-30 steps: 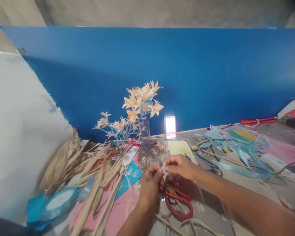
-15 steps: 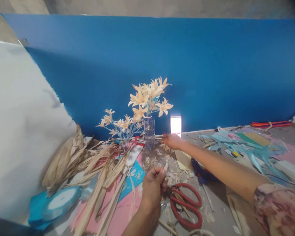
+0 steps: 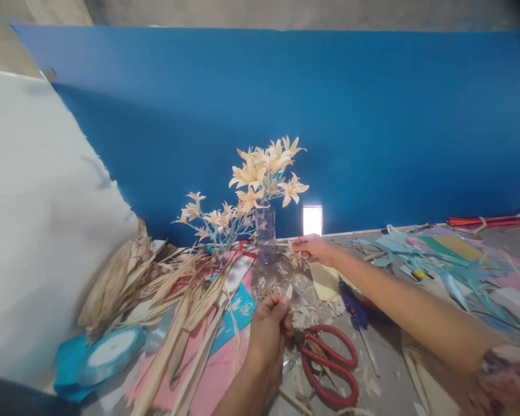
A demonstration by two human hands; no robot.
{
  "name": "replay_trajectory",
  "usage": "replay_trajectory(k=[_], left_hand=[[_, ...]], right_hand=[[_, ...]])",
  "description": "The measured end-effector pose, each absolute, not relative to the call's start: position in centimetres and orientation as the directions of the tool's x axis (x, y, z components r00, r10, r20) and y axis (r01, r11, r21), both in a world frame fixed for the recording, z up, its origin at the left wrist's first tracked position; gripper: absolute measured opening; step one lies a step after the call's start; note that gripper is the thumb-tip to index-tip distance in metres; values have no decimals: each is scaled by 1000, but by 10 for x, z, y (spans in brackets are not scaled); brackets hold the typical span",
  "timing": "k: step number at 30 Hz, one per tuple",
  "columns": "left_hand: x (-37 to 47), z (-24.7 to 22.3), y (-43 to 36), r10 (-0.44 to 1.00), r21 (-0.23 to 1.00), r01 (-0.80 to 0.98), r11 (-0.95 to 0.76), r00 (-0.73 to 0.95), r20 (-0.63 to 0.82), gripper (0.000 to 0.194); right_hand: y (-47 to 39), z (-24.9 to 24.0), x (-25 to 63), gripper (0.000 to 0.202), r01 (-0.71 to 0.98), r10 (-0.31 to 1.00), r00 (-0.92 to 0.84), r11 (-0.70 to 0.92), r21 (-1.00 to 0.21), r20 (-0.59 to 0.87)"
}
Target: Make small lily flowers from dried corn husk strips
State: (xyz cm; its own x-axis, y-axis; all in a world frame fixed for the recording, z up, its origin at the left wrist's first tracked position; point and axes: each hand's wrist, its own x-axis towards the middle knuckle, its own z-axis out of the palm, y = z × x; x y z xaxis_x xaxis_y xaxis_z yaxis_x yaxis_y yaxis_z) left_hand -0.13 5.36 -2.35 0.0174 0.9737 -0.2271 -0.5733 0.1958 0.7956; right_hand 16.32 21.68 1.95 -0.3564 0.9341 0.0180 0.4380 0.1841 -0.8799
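Observation:
My left hand (image 3: 271, 323) is closed in a pinch on a small pale petal cut from dried husk (image 3: 289, 290), its tip pointing up. Farther back, my right hand (image 3: 315, 249) reaches over a small heap of cut pieces with its fingers pinched together. A pale bit shows at those fingertips, too small to name surely. Red-handled scissors (image 3: 329, 364) lie right of my left hand, their blades mostly hidden. Between the hands, husk scraps (image 3: 314, 312) are scattered on the grey table. A clear vase (image 3: 266, 237) with cream husk flowers (image 3: 264, 173) stands left of my right hand.
Long dried husks (image 3: 190, 323) and a roll of blue ribbon (image 3: 112, 352) lie at left. A second flower bunch (image 3: 219, 222) stands behind them. Under my right forearm is a blue glue gun (image 3: 354, 306). A bright screen (image 3: 312, 221) stands by the blue wall (image 3: 372, 115).
My right hand has lifted slightly from the cut pieces and drawn back a little, fingertips now pinched. My left hand keeps holding the petal. The view has shifted slightly.

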Motion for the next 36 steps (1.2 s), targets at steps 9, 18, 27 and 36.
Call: replay_trajectory(k=[9,18,27,36], left_hand=[[4,-14,46,987,786,-607,116,-18,-160,42],[11,-19,42,993,807,-582,102,5,-122,39],[11,-17,42,989,818,-560,135,25,-146,40],[13,-14,38,990,837,-533,127,14,-141,42]], right_hand=[[88,19,155,35,-249,880,-444,-300,-921,-167],[71,1,147,38,-453,925,-288,-361,-815,-249],[65,-1,144,43,-481,924,-269,-374,-793,-272],[59,-8,137,44,-492,916,-284,-392,-778,-282]])
